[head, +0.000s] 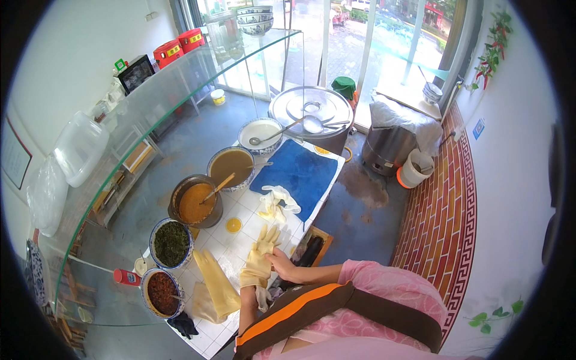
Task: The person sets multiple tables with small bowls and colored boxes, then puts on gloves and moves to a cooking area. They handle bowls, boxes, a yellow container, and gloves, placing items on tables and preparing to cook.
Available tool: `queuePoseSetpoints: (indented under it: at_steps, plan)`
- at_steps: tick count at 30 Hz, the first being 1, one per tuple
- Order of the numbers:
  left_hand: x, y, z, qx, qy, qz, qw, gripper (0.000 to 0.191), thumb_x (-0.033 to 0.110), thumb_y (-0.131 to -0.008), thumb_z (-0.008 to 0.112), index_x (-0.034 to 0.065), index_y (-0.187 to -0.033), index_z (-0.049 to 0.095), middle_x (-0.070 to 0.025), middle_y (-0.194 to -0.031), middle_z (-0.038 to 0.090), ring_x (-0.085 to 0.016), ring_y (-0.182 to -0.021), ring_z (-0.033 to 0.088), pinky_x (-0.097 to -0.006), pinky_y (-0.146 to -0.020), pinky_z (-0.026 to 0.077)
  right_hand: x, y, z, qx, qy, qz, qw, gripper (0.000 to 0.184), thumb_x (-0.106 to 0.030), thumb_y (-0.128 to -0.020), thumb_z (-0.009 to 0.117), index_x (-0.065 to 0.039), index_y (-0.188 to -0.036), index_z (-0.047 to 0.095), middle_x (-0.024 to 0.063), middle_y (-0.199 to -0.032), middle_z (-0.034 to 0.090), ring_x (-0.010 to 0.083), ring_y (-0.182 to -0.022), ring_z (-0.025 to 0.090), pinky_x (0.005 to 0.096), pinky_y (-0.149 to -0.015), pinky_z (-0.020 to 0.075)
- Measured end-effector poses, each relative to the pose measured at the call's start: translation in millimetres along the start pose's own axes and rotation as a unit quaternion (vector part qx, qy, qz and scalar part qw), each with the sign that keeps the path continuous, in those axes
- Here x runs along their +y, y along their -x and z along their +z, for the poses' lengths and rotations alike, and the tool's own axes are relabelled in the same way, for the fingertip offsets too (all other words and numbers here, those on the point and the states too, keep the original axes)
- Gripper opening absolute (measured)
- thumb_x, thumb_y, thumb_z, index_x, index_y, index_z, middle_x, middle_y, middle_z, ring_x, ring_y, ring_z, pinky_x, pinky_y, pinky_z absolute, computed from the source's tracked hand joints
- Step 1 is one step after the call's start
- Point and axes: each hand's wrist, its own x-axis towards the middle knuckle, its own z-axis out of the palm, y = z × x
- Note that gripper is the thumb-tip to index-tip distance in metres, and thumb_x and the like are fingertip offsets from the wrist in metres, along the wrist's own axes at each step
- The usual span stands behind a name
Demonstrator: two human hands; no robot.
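Note:
My left hand (260, 260) wears a cream-yellow rubber glove, its fingers apart and pointing away from me. My bare right hand (281, 263) pinches that glove at its side near the palm. Another long yellow rubber glove (217, 283) lies on the white tiled-pattern tabletop (238, 207), left of my hands. Beyond them, a crumpled whitish thin glove (280, 198) rests partly on a blue cloth (297, 173). Some thin whitish material also shows at my left wrist, below the yellow cuff.
Along the table's left edge stand bowls of red chili mix (163, 293), chopped greens (171, 244), brown liquid (230, 167) and white liquid (260, 135), plus a brown pot (196, 204). A glass counter panel (180, 108) borders them. A lidded steel drum (311, 108) stands beyond.

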Motion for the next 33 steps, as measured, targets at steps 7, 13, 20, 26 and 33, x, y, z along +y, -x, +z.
queuePoseSetpoints:
  at_steps: [7,13,20,26,33]
  plan:
    - [0.4,-7.6,3.0,-0.009,-0.027,-0.008,1.000,0.042,0.040,-0.103,0.053,0.0092,-0.132,0.059,-0.0068,-0.116,0.067,-0.025,-0.100,0.065,-0.0402,-0.080,0.053,11.7,4.1,4.3,-0.026,0.099,-0.059,0.993,0.028,-0.015,-0.103,0.053,-0.003,-0.127,0.059,0.0049,-0.117,0.064,0.0144,-0.103,0.062,0.0309,-0.084,0.0518]
    - [3.1,-8.9,4.2,-0.021,-0.046,-0.008,0.999,0.040,0.039,-0.103,0.054,0.0092,-0.130,0.059,-0.0060,-0.114,0.067,-0.025,-0.099,0.065,-0.0397,-0.079,0.053,10.0,11.9,4.8,-0.029,0.063,0.021,0.997,0.027,-0.019,-0.102,0.056,-0.003,-0.123,0.061,0.0032,-0.107,0.065,0.0121,-0.097,0.060,0.0277,-0.083,0.0486]
    - [2.5,-11.6,3.2,-0.028,-0.060,-0.006,0.998,0.038,0.037,-0.102,0.055,0.0092,-0.128,0.060,-0.0051,-0.113,0.067,-0.024,-0.097,0.065,-0.0392,-0.077,0.052,16.1,8.5,7.3,-0.052,0.074,0.009,0.996,0.029,-0.021,-0.101,0.060,-0.002,-0.122,0.063,0.0030,-0.106,0.065,0.0124,-0.094,0.061,0.0275,-0.081,0.0485]
    - [-2.3,-8.9,4.9,-0.003,-0.087,0.023,0.996,0.036,0.035,-0.102,0.056,0.0092,-0.127,0.060,-0.0044,-0.111,0.067,-0.023,-0.096,0.065,-0.0387,-0.076,0.052,25.2,-6.0,0.7,-0.047,-0.052,0.045,0.997,0.030,-0.015,-0.096,0.064,-0.003,-0.123,0.063,0.0067,-0.113,0.067,0.0162,-0.100,0.063,0.0301,-0.083,0.0487]
    - [-3.1,-0.5,-9.5,0.027,-0.118,0.049,0.991,0.034,0.034,-0.102,0.058,0.0092,-0.125,0.061,-0.0035,-0.109,0.067,-0.023,-0.094,0.064,-0.0381,-0.075,0.052,36.3,-15.4,3.6,-0.065,-0.065,0.079,0.993,0.024,-0.014,-0.095,0.064,-0.006,-0.118,0.064,0.0053,-0.112,0.064,0.0189,-0.103,0.060,0.0335,-0.088,0.0461]
